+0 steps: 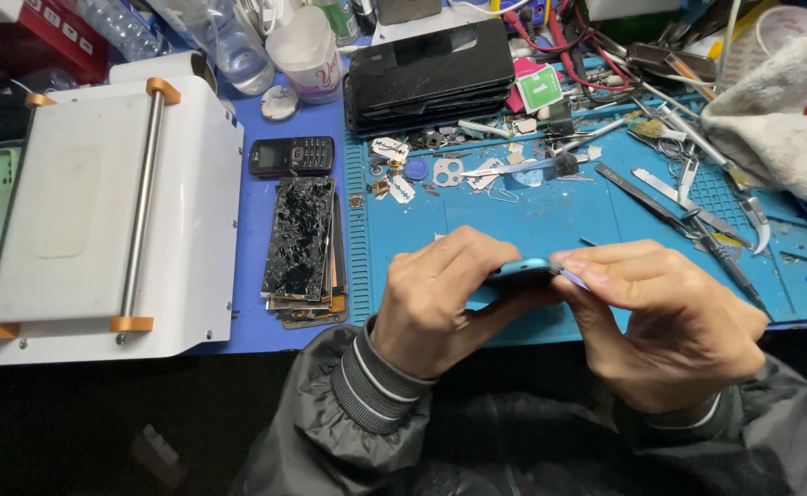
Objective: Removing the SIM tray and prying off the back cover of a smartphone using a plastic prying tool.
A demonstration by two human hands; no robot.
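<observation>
My left hand [440,298] grips a slim light-blue phone [518,270] edge-on above the front of the blue work mat [550,216]. My right hand [670,317] meets it from the right, pinching a thin flat pick [572,277] against the phone's right end. Most of the phone is hidden by my fingers. Both wrists wear dark grey jacket sleeves with ribbed cuffs.
A white machine with a steel roller bar [110,211] stands at the left. A pile of shattered screens [302,243] and a small black keypad phone [291,156] lie beside it. Stacked black phones [429,73], tweezers [670,207], small parts and a white cloth [780,119] crowd the mat's far side.
</observation>
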